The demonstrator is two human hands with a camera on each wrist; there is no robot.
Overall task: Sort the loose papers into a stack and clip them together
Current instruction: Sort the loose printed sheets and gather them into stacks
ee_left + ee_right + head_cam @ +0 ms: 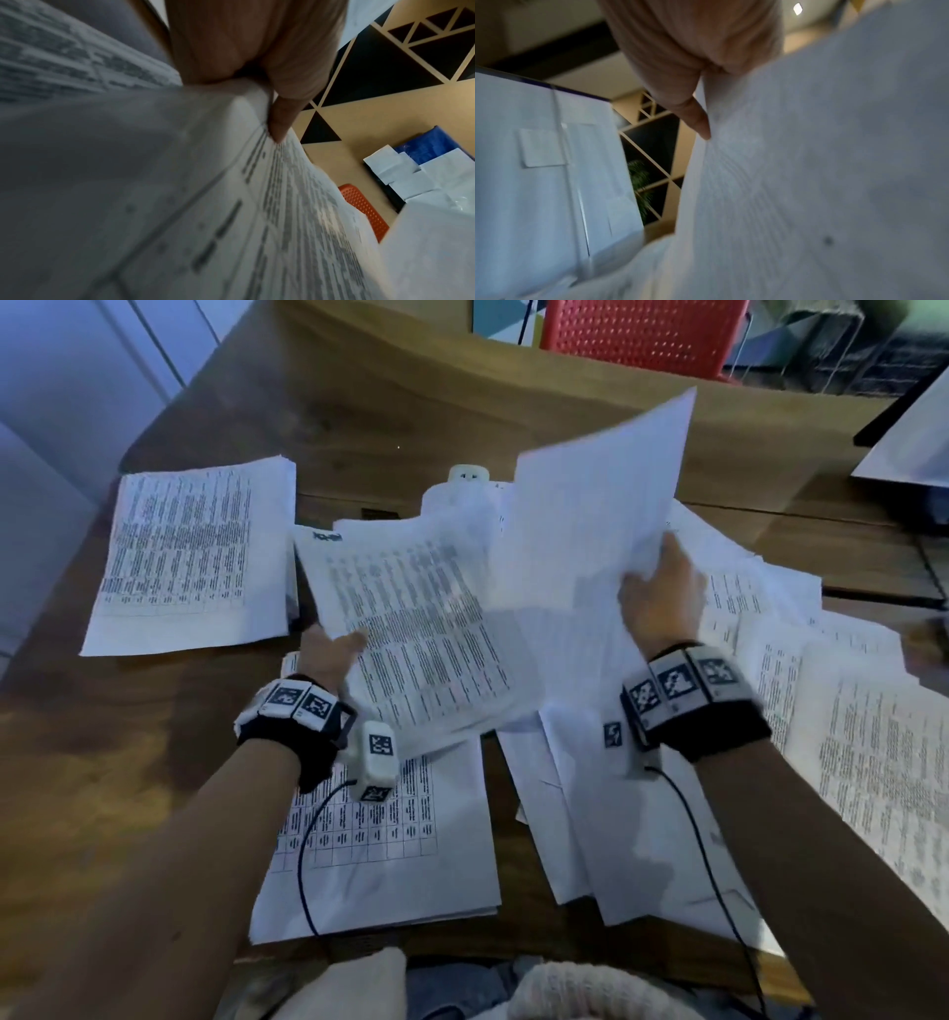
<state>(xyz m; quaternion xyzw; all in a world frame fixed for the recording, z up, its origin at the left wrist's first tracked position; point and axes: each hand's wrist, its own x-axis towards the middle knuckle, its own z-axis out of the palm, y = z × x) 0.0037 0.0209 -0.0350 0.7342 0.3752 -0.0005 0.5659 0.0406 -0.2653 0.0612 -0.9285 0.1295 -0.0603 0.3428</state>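
Wooden table (154, 762), scattered papers (847, 762), red chair (642, 331).

I see a neat stack (195, 557) far left on the table (359, 418) — loose sheets (847, 762) spread right, another pile (390, 855) nearest me.

Looks like an office from my feed. Wooden desk (359, 418) covered in printed sheets (426, 629) with tables of text, one neat stack (195, 552) at far left. Red perforated plastic chair (642, 331) behind the desk. Left wrist view shows a tan wall panel (380, 113) with black triangle cutouts; right wrist view catches a potted plant (639, 180) behind it.
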